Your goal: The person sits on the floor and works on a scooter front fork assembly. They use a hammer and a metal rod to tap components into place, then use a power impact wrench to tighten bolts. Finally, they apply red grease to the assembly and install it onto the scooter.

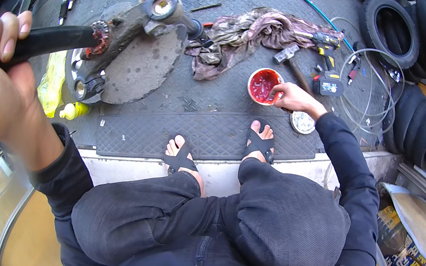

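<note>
Left hand (5,53) up close was wrapped around a black tube (52,40) running to the greasy metal hub assembly (122,35) on the floor; right hand (291,96) had fingers pinching the red grease tub (263,85) beside a rag (251,33).

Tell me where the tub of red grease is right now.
In the head view the tub of red grease sits on the metal floor plate, right of centre, with the right hand at its rim, between the crumpled rag and the right foot.

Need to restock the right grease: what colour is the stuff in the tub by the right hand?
Red, in the tub at the right hand; head view.
</note>
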`<state>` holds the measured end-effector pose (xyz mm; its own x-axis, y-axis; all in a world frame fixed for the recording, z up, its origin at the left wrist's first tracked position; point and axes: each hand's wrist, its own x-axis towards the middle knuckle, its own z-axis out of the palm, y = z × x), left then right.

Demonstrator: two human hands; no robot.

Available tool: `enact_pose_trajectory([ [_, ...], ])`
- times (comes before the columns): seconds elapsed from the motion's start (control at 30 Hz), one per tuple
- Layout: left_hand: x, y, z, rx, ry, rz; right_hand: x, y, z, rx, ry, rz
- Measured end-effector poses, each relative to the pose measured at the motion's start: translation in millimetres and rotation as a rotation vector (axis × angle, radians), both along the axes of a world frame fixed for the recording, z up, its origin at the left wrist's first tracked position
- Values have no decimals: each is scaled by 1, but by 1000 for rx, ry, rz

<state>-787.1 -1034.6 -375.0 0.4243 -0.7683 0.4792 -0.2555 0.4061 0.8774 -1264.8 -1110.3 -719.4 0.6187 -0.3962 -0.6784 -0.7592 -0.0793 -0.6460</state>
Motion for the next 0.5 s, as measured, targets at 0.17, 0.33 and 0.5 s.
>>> enact_pose_trajectory([
  [0.17, -20, 4, 1, -73, 48, 25, 30, -8, 101, 345, -292, -294],
  [0.33, -38, 1, 2, -182, 115, 34, 116, 15, 209, 184, -806, -209],
  [0.5, -50, -1, 2, -185, 96, 48, 211, 42, 238, -650, -741, 86],
])
